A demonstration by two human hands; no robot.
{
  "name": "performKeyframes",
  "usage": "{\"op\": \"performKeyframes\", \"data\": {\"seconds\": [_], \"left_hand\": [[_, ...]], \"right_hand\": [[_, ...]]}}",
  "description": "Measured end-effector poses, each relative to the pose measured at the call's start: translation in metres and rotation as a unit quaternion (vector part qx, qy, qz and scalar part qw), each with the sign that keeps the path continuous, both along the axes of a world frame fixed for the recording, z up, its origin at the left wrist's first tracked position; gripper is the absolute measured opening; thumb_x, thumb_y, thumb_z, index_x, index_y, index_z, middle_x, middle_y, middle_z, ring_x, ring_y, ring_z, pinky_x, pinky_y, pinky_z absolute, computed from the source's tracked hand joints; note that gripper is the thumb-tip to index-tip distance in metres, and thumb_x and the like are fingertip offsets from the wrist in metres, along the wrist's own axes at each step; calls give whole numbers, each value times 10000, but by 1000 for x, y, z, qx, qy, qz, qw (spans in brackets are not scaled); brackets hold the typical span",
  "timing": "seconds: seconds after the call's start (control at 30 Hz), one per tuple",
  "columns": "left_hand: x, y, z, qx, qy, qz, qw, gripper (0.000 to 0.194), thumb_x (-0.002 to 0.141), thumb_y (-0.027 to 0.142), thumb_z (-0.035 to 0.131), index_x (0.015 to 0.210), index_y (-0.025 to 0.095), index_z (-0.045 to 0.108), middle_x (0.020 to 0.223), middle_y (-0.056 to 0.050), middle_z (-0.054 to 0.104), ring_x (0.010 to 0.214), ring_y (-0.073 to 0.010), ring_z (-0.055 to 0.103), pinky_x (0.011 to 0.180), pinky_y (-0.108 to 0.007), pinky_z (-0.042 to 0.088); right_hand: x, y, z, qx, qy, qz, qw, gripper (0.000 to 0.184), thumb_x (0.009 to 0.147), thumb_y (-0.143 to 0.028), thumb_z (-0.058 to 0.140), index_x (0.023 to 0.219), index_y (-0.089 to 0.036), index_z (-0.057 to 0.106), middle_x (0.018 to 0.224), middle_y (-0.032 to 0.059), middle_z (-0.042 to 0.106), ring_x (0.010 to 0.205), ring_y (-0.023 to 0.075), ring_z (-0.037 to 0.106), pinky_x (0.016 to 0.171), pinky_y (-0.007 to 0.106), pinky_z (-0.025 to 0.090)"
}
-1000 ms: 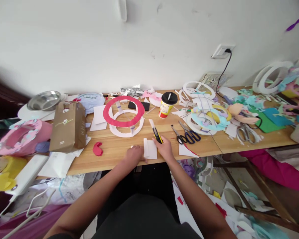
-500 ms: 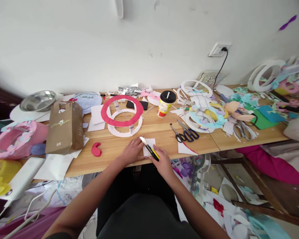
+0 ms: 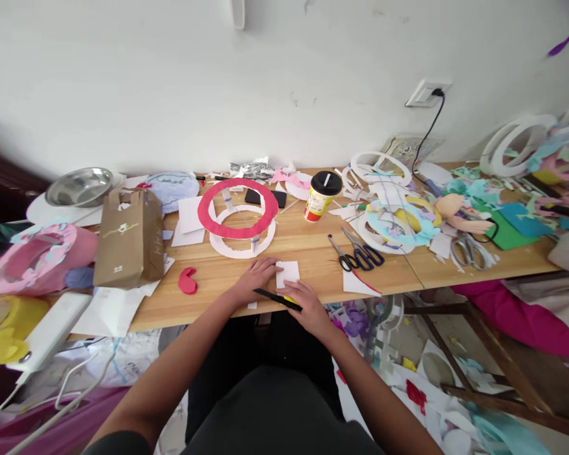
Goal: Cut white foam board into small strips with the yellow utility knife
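My left hand (image 3: 255, 276) rests flat on the wooden table (image 3: 308, 253), its fingers touching the left edge of a small white paper piece (image 3: 288, 273). My right hand (image 3: 304, 304) grips a yellow and black utility knife (image 3: 277, 297) that lies nearly level, pointing left along the near edge of the paper. Just beyond the paper stands a red paper ring (image 3: 238, 208) raised above a white ring (image 3: 241, 235).
A brown paper bag (image 3: 129, 239) stands left, a red scrap (image 3: 187, 281) near it. Blue-handled scissors (image 3: 358, 254) and a yellow cup with a black lid (image 3: 321, 195) lie right of the rings. Foam rings and coloured scraps crowd the far right; a steel bowl (image 3: 79, 186) sits far left.
My right hand swung the knife from upright beside the paper, across it, to lying level along its near edge. My left hand slid up to the paper's left side.
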State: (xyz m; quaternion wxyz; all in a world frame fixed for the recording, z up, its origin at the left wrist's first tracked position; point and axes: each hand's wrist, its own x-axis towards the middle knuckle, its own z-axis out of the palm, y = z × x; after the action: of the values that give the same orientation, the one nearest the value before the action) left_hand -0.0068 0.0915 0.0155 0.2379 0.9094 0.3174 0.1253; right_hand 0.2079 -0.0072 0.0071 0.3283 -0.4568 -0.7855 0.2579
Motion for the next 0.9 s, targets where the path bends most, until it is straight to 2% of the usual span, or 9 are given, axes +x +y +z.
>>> {"op": "performKeyframes", "data": {"seconds": [0.1, 0.2, 0.27, 0.43, 0.57, 0.77, 0.9], "left_hand": [[-4, 9, -7, 24, -16, -26, 999, 541, 865, 457, 635, 1356, 248, 542, 1450, -132, 468, 1349, -287, 412, 1104, -469, 326], [-1, 21, -15, 51, -48, -23, 997, 301, 930, 304, 568, 1217, 296, 660, 1318, -86, 582, 1223, -238, 524, 1030, -422, 401], [3, 29, -19, 60, -71, -29, 995, 247, 944, 274, 542, 1119, 297, 714, 1195, -70, 638, 1118, -211, 568, 977, -390, 436], [8, 40, -26, 60, -101, -48, 992, 230, 946, 290, 538, 1020, 303, 755, 1022, -54, 647, 975, -179, 570, 894, -338, 466], [8, 42, -27, 61, -116, -49, 990, 278, 961, 230, 497, 1019, 315, 756, 946, -58, 629, 918, -170, 556, 856, -329, 465], [10, 41, -22, 56, -103, -45, 992, 268, 921, 295, 581, 1162, 231, 680, 1035, -79, 665, 998, -202, 567, 909, -365, 454], [10, 42, -22, 43, -108, -39, 992, 258, 919, 294, 585, 1146, 206, 671, 1066, -80, 676, 1005, -205, 573, 911, -360, 451]], "right_hand": [[2, -2, -9, 18, -10, 12, 1000, 457, 884, -101, 553, 1308, -271, 574, 1292, 43, 645, 1304, 218, 515, 1118, 464, 398], [-2, -9, -17, 38, -9, -23, 999, 439, 901, -100, 531, 1302, -271, 580, 1267, 35, 661, 1291, 216, 533, 1125, 457, 402], [-7, -13, -20, 49, -4, -51, 997, 425, 911, -107, 521, 1299, -268, 584, 1248, 35, 672, 1268, 214, 556, 1119, 448, 414], [-15, -21, -17, 56, 3, -96, 994, 411, 932, -146, 522, 1331, -235, 561, 1282, 64, 649, 1241, 216, 575, 1100, 427, 442], [-22, -25, -14, 58, -11, -117, 991, 414, 938, -146, 513, 1338, -239, 564, 1239, 57, 674, 1244, 221, 569, 1080, 413, 465], [-32, -30, -16, 92, -58, -130, 985, 426, 928, -157, 533, 1342, -250, 575, 1164, 45, 715, 1262, 272, 552, 1104, 487, 429], [-21, -24, -10, 77, -53, -97, 991, 432, 932, -120, 500, 1334, -251, 584, 1172, 32, 713, 1210, 232, 600, 1076, 433, 472]]}}
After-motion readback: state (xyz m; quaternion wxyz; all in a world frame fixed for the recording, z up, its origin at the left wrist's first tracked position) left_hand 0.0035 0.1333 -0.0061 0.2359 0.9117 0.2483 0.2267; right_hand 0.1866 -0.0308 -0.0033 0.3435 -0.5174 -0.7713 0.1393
